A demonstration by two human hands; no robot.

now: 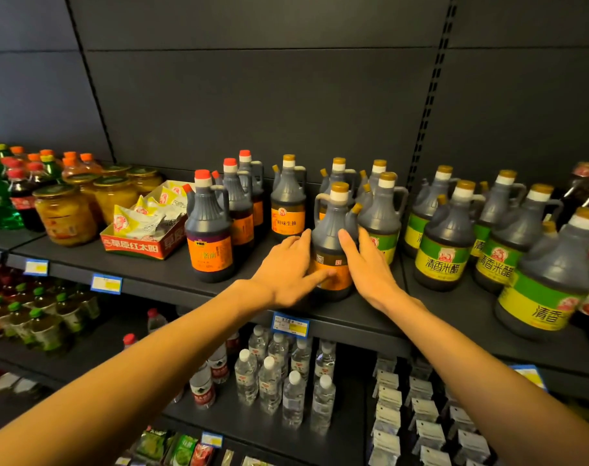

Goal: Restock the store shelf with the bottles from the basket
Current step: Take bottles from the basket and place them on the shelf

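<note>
Hands (pixel 288 267) (pixel 363 264) flank upright bottle (pixel 331 250) on shelf (pixel 152 274).

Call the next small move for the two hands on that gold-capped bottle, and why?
Probably slide the gold-capped bottle straight back: it stands upright near the shelf front edge, left hand and right hand flat on its sides, with the orange-label bottle row further back.
</note>
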